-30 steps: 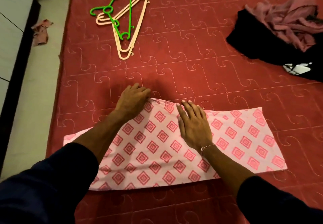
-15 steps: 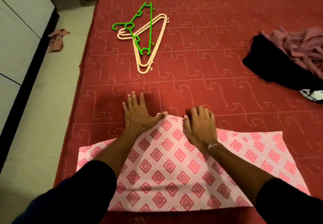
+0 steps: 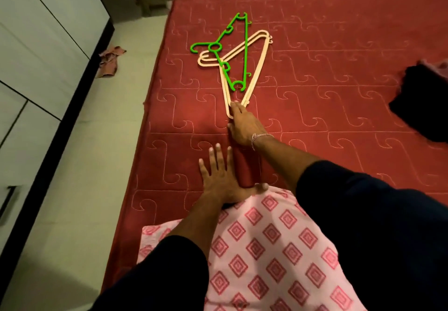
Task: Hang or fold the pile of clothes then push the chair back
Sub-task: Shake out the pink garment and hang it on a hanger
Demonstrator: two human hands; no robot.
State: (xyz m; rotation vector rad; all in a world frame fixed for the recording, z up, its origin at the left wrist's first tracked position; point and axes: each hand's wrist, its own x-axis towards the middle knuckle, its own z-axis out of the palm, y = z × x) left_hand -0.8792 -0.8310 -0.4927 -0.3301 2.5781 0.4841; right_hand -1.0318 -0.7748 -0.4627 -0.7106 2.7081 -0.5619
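Hanging step in hand: right hand fingers closing on the cream hangers at upper centre, left hand spread flat beside the pink garment bottom centre; next, draw one hanger clear.

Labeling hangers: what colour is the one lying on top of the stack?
Bright green hanger, over the cream hangers; head view, the only one.

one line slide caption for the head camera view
Right hand touches cream plastic hangers on the red quilted bedspread; left hand rests flat beside pink diamond-print cloth.
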